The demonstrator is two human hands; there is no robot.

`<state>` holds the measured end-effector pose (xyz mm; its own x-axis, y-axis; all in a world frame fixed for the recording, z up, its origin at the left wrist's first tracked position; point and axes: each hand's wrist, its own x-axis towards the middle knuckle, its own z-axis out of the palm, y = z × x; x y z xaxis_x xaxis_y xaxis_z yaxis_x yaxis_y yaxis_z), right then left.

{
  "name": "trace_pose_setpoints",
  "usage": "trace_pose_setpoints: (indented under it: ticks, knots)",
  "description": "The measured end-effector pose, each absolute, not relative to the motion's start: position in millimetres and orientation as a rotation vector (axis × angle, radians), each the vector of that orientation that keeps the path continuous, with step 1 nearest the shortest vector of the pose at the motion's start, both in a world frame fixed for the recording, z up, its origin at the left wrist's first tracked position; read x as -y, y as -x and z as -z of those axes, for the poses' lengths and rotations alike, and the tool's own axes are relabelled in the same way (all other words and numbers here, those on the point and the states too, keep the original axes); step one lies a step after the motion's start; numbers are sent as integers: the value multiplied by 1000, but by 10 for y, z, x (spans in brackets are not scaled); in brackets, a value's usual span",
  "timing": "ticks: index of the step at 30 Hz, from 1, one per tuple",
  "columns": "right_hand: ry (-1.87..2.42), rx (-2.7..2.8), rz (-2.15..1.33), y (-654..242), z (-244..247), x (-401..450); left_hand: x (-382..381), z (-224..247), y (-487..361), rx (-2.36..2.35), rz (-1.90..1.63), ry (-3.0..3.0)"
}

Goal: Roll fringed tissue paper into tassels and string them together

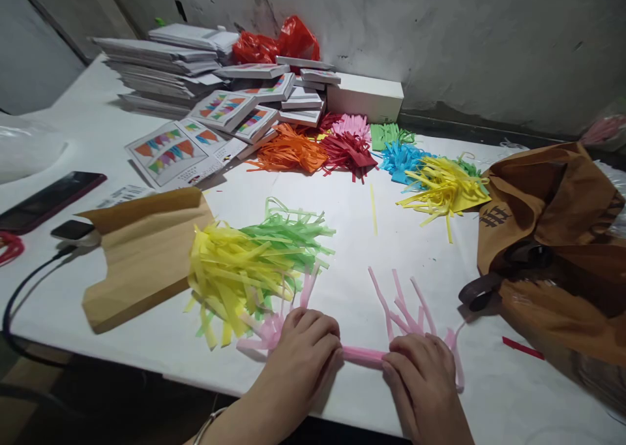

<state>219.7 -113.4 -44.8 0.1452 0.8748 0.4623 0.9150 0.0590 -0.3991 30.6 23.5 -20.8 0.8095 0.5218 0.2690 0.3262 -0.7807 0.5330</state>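
A pink tissue-paper tassel (362, 355) lies across the table's near edge, its middle rolled into a narrow band and its cut strips fanned out at both ends. My left hand (309, 347) is closed round the left part of the band, and my right hand (420, 367) grips the right part. Their fingertips press on the paper, with a short stretch of band showing between them. Just beyond my left hand, a yellow tassel (235, 262) rests partly over a light green tassel (298, 239).
Brown paper (147, 256) lies left, near a phone (49, 200) and a cabled device (78, 233). Orange fringed paper (288, 150) and other colours sit behind, before printed boxes (225, 109) and stacked cards (161, 70). A brown bag (538, 190) stands right.
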Motion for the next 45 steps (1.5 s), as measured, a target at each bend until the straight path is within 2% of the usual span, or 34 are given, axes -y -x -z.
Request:
trace_pose_setpoints:
  ticks: [7, 12, 17, 27, 33, 39, 45]
  knots:
    - [1939, 1633, 340, -2134, 502, 1106, -209, 248, -403, -829, -476, -2540]
    - [1701, 1938, 170, -2104, 431, 1060, -238, 276, -373, -499, -503, -2644]
    - [1685, 1986, 137, -2037, 386, 1001, -256, 295, -373, -395, -549, -2653]
    - [1602, 1803, -9, -1940, 387, 892, -262, 376, -327, -377, -540, -2626]
    - [1667, 1796, 48, -1940, 470, 895, -283, 371, -340, -390, -535, -2634]
    - [1627, 1784, -109, -1970, 387, 851, -300, 312, -354, -362, -603, -2719]
    - [1653, 1899, 71, -1967, 411, 919, -271, 314, -364, -383, -642, -2643]
